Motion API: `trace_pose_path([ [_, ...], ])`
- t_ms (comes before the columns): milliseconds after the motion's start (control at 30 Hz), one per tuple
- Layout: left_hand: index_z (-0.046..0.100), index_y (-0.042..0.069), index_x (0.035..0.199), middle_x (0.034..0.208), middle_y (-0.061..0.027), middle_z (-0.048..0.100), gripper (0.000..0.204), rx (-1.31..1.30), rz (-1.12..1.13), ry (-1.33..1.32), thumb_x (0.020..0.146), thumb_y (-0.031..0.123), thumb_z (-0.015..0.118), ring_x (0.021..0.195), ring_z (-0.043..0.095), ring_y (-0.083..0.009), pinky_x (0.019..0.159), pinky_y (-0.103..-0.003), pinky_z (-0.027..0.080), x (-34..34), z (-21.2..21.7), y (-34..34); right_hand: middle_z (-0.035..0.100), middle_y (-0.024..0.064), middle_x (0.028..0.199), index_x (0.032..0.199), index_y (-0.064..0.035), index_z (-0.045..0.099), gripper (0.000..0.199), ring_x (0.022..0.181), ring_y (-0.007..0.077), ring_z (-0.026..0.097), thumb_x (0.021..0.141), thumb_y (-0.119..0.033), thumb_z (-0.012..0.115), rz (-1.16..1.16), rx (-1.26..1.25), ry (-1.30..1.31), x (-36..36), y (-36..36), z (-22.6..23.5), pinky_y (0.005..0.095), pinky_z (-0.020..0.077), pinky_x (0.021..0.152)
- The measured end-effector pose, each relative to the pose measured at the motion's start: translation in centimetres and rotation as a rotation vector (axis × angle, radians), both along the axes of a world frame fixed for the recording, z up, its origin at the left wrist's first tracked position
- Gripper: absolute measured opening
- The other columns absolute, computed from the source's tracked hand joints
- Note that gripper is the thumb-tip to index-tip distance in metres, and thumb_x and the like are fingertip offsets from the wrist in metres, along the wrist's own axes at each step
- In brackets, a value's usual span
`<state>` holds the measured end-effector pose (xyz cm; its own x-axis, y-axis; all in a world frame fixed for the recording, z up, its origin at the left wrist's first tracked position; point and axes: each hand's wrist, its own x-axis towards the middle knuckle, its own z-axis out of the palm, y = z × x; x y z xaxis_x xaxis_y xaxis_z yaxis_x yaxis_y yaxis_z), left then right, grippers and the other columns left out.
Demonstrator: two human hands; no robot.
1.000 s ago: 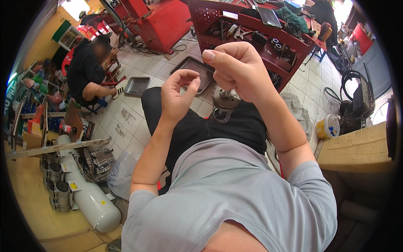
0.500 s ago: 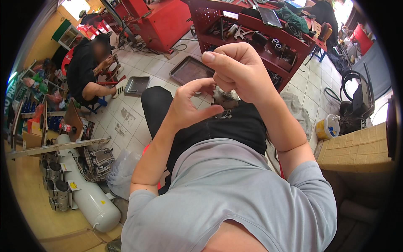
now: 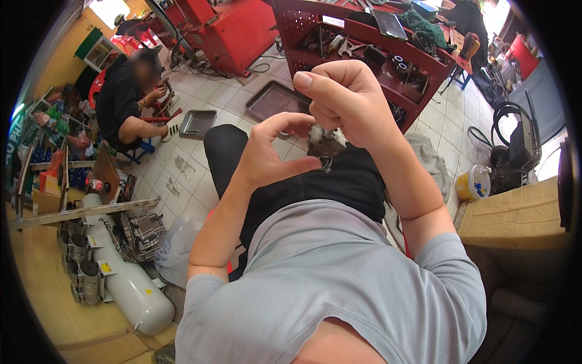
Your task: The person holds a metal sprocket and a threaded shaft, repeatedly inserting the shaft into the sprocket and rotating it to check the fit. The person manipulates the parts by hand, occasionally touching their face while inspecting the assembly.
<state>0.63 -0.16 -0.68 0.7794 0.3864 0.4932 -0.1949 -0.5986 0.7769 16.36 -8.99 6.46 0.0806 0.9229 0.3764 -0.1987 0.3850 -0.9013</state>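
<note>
A small, rough silvery metal part (image 3: 325,143) is over my black-trousered lap. My left hand (image 3: 267,151) curves around its left side, thumb below and fingers above, gripping it at the edge. A curved shiny piece shows at the part's lower end, near the thumb. Directly above and to the right, my right hand (image 3: 348,103) is closed in a fist with the thumb lying along the top. Whatever it may hold is hidden inside the curled fingers. The fist covers the upper right of the metal part.
Beyond my hands stands a red tool cart (image 3: 418,115) with tools on its shelves. Two metal trays, a larger one (image 3: 267,103) and a smaller one (image 3: 197,124), lie on the tiles. Another person (image 3: 121,100) sits at left. A white cylinder (image 3: 130,285) and a bucket (image 3: 473,184) flank me.
The metal part has turned slightly between my hands, so its toothed-looking edge shows less. My left hand has shifted a little; my right fist has barely moved.
</note>
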Motion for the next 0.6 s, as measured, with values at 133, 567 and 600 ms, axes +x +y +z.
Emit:
trace_pose_path([
  [133, 0.062, 0.001, 0.113, 0.094, -0.0066, 0.066, 0.062, 0.034, 0.007, 0.064, 0.062, 0.023, 0.089, 0.088, 0.062, -0.016, 0.082, -0.031, 0.049, 0.3, -0.3, -0.3, 0.044, -0.0053, 0.048, 0.057, -0.0048, 0.056, 0.039, 0.043, 0.0003, 0.038, 0.087, -0.026, 0.069, 0.019, -0.035, 0.007, -0.1, 0.1, -0.1, 0.0203, 0.0273, 0.038],
  [567, 0.065, 0.002, 0.103, 0.089, -0.0037, 0.067, 0.028, -0.128, 0.045, -0.033, 0.079, 0.013, 0.075, 0.086, 0.061, -0.0115, 0.08, -0.028, 0.046, -0.5, -1.0, 2.6, 0.047, -0.0042, 0.048, 0.058, -0.0036, 0.058, 0.038, 0.042, 0.0006, 0.039, 0.087, -0.025, 0.069, 0.025, -0.007, 0.006, -0.1, -0.1, -0.1, 0.0197, 0.0262, 0.038],
  [600, 0.066, 0.003, 0.103, 0.09, -0.0042, 0.066, 0.035, -0.113, -0.01, -0.027, 0.074, 0.018, 0.079, 0.086, 0.061, -0.0121, 0.08, -0.027, 0.046, -0.4, -0.6, 1.7, 0.047, -0.0041, 0.048, 0.057, -0.0039, 0.057, 0.039, 0.042, 0.0006, 0.04, 0.087, -0.025, 0.069, 0.015, -0.001, 0.004, -0.1, 0.0, -0.2, 0.0197, 0.027, 0.038],
])
